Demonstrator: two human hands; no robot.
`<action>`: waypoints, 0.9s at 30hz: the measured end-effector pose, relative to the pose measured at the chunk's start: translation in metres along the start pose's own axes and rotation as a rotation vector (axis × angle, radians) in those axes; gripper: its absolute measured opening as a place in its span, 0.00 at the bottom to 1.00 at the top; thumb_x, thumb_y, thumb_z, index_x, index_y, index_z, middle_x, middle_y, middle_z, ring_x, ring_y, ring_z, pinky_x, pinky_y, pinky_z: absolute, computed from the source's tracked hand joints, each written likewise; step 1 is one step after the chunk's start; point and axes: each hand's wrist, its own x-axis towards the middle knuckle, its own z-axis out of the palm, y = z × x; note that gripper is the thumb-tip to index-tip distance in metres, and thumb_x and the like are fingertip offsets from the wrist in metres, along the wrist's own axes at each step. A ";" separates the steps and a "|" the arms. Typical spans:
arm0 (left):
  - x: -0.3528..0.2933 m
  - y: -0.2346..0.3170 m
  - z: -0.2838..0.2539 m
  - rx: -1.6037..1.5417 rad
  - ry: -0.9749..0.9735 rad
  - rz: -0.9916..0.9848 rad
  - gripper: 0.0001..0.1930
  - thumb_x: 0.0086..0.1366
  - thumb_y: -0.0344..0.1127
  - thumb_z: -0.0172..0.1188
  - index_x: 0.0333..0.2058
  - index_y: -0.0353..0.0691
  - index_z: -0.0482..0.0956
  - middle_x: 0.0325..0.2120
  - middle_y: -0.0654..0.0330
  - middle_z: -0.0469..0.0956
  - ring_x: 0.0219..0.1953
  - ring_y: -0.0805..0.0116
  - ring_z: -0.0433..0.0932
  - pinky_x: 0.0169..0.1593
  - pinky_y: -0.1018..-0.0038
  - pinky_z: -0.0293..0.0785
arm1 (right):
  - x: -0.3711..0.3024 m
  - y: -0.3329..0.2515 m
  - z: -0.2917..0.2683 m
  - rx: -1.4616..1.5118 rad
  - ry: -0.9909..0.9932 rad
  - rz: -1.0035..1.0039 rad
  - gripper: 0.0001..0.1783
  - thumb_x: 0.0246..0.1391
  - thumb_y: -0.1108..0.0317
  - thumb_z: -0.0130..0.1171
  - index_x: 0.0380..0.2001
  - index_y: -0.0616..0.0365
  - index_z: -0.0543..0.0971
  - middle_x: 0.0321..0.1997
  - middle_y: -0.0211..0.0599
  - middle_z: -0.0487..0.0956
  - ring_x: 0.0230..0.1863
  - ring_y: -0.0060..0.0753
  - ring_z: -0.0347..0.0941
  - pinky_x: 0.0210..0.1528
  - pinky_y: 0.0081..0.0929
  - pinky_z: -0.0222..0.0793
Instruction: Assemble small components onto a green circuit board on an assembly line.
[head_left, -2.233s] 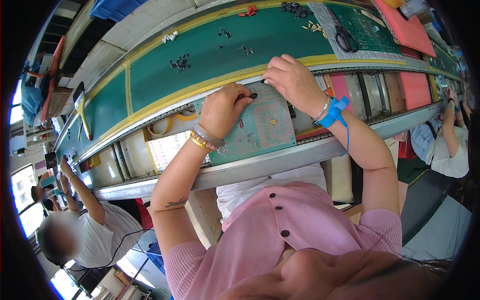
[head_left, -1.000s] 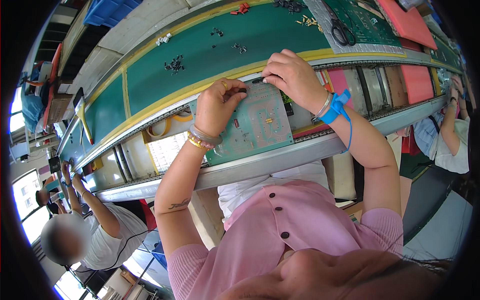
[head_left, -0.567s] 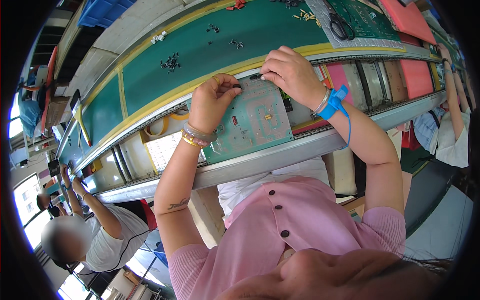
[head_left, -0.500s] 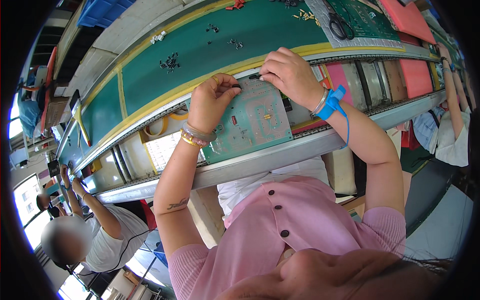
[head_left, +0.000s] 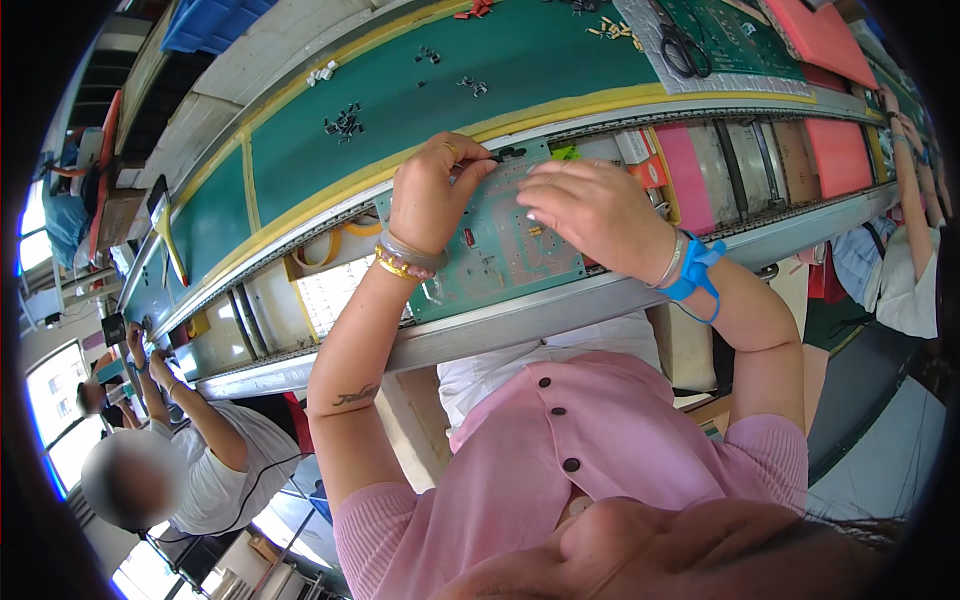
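Note:
A green circuit board (head_left: 505, 225) lies across the rails of the line in front of me, with a small red part and a few other parts on it. At its far edge, my left hand (head_left: 430, 200) pinches a small black component (head_left: 496, 157) between thumb and forefinger. Right beside those fingertips, another black component (head_left: 514, 153) sits at the board's edge. My right hand (head_left: 595, 215) hovers over the right part of the board, palm down, fingers stretched out and a little apart. Nothing shows in it, though its fingertips partly hide the board. A blue strap circles the right wrist.
On the green worktop (head_left: 300, 165) beyond the rail lie piles of black components (head_left: 345, 122), white parts (head_left: 322, 73) and tan parts (head_left: 615, 33). Scissors (head_left: 685, 50) rest at the far right near a pink foam sheet (head_left: 815, 45). Co-workers sit at both sides.
My right hand has left the black component at the far edge and drawn back toward me, its fingers opening. The left hand has moved right and away from me, to that component.

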 end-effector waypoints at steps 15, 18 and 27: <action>0.002 0.006 0.004 0.186 0.075 0.099 0.04 0.51 0.27 0.63 0.26 0.35 0.79 0.31 0.60 0.75 0.23 0.62 0.75 0.28 0.71 0.72 | -0.010 0.003 0.017 -0.131 -0.070 -0.030 0.09 0.47 0.68 0.59 0.33 0.56 0.74 0.44 0.34 0.78 0.49 0.33 0.72 0.46 0.31 0.68; 0.003 0.009 0.005 0.237 0.064 0.185 0.04 0.51 0.27 0.63 0.26 0.35 0.79 0.31 0.60 0.75 0.25 0.61 0.76 0.28 0.69 0.73 | -0.011 0.003 0.016 -0.149 -0.077 -0.033 0.09 0.47 0.68 0.59 0.32 0.57 0.74 0.44 0.34 0.78 0.49 0.33 0.72 0.46 0.31 0.69; 0.001 0.013 0.005 0.331 0.034 0.271 0.05 0.49 0.27 0.64 0.26 0.36 0.79 0.31 0.60 0.75 0.27 0.61 0.77 0.28 0.69 0.74 | -0.008 -0.001 0.020 -0.176 -0.045 -0.086 0.08 0.45 0.70 0.56 0.30 0.59 0.74 0.41 0.37 0.78 0.48 0.35 0.73 0.47 0.31 0.69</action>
